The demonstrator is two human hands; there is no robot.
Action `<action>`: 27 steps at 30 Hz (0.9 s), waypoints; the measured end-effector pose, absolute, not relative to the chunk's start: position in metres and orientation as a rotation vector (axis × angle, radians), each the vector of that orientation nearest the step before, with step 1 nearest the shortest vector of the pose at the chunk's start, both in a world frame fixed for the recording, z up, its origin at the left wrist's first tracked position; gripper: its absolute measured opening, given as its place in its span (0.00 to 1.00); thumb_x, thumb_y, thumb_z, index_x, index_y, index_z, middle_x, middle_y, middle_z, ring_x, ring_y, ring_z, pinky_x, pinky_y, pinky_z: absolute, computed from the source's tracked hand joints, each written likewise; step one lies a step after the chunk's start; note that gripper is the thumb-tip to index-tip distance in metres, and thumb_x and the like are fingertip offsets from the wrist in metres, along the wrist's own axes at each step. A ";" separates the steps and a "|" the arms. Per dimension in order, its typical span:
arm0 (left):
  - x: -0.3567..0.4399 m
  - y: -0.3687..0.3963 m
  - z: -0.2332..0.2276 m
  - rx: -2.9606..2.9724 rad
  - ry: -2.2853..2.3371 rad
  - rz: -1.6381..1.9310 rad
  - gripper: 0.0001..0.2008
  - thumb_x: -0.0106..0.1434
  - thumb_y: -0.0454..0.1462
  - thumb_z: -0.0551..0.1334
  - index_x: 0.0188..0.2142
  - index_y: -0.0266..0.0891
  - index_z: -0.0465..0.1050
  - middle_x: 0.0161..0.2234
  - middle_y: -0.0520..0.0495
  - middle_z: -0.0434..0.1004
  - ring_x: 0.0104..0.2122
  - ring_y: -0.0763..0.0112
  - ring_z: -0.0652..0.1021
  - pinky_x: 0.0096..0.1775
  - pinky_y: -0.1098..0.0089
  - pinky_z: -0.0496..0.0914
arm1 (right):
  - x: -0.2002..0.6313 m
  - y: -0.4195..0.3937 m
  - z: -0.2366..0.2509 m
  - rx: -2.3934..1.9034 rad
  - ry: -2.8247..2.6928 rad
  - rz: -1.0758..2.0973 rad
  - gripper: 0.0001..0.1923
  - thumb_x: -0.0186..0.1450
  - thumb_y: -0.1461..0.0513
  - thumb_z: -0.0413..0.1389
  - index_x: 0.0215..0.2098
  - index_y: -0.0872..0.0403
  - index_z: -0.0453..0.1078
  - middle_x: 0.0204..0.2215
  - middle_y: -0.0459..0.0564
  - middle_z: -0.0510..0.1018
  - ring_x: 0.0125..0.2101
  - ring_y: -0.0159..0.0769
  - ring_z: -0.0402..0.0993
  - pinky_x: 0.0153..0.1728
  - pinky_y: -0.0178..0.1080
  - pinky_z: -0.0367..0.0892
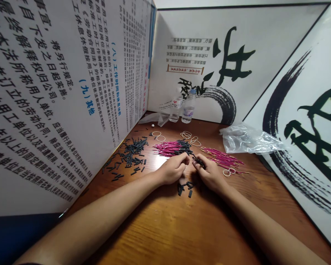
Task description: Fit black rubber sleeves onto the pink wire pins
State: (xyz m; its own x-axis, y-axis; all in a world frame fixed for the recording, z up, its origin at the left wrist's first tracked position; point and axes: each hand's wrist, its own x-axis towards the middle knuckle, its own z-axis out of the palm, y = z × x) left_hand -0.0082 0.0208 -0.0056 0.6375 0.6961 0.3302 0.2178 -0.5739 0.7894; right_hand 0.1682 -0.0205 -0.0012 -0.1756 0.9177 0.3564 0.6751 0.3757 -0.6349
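My left hand point(174, 168) and my right hand point(209, 173) rest close together on the wooden table point(160, 228), fingertips almost touching. The right hand pinches a small bunch of short black tubes point(199, 161). What the left fingers pinch is too small to tell. A few loose black tubes point(184, 187) lie just below the hands. Behind the hands lies a pile of pink wires with black tips point(172, 148). A second pile of plain pink wires point(223, 157) lies to the right of it.
Several black tubes point(129, 154) are scattered at the left by a printed board point(57, 92). Rubber bands point(190, 138) lie behind the piles and a pair point(228, 171) by my right hand. A clear plastic bag point(246, 140) and two bottles point(183, 108) stand at the back.
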 end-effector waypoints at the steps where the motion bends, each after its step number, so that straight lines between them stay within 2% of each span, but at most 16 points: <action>1: -0.008 0.021 -0.006 2.131 0.713 0.831 0.07 0.56 0.27 0.48 0.31 0.38 0.60 0.28 0.53 0.64 0.30 0.73 0.65 0.33 0.72 0.59 | 0.168 -0.020 -0.001 -1.382 -1.928 0.434 0.07 0.63 0.60 0.48 0.29 0.54 0.62 0.22 0.44 0.69 0.23 0.30 0.61 0.25 0.33 0.53; 4: -0.009 0.020 -0.006 2.113 0.762 0.819 0.07 0.57 0.27 0.49 0.31 0.39 0.60 0.27 0.53 0.64 0.28 0.73 0.65 0.31 0.72 0.59 | 0.169 -0.020 -0.002 -1.407 -1.933 0.439 0.04 0.60 0.62 0.48 0.31 0.54 0.63 0.22 0.44 0.70 0.23 0.31 0.61 0.26 0.33 0.54; 9: -0.009 0.018 -0.008 2.028 0.732 0.739 0.11 0.58 0.27 0.47 0.37 0.39 0.61 0.26 0.55 0.66 0.26 0.75 0.68 0.30 0.73 0.61 | 0.168 -0.020 0.000 -1.427 -1.927 0.427 0.06 0.58 0.64 0.48 0.31 0.54 0.65 0.23 0.45 0.71 0.23 0.31 0.62 0.26 0.33 0.55; 13: -0.008 0.018 -0.008 2.096 0.748 0.807 0.07 0.61 0.29 0.48 0.37 0.39 0.61 0.30 0.53 0.68 0.30 0.73 0.69 0.33 0.73 0.62 | 0.168 -0.021 0.000 -1.420 -1.948 0.431 0.08 0.57 0.64 0.48 0.33 0.54 0.67 0.25 0.46 0.73 0.24 0.32 0.64 0.28 0.33 0.57; 19: -0.009 0.019 -0.005 2.139 0.778 0.858 0.08 0.60 0.29 0.48 0.35 0.38 0.62 0.31 0.51 0.67 0.32 0.71 0.68 0.34 0.71 0.61 | 0.168 -0.021 -0.001 -1.429 -1.994 0.441 0.09 0.58 0.62 0.49 0.36 0.54 0.66 0.27 0.47 0.74 0.27 0.35 0.66 0.30 0.35 0.58; 23: -0.009 0.018 -0.001 2.128 0.779 0.842 0.06 0.65 0.35 0.50 0.36 0.38 0.64 0.32 0.51 0.69 0.32 0.72 0.68 0.33 0.72 0.61 | 0.168 -0.021 -0.003 -1.440 -2.009 0.453 0.10 0.58 0.63 0.49 0.37 0.54 0.67 0.28 0.48 0.75 0.28 0.36 0.68 0.32 0.35 0.59; 27: -0.007 0.017 0.000 2.124 0.832 0.795 0.08 0.65 0.40 0.54 0.36 0.38 0.66 0.32 0.51 0.72 0.31 0.72 0.70 0.33 0.73 0.62 | 0.169 -0.021 -0.005 -1.441 -2.035 0.456 0.10 0.59 0.63 0.50 0.39 0.53 0.67 0.30 0.48 0.76 0.30 0.37 0.69 0.33 0.35 0.60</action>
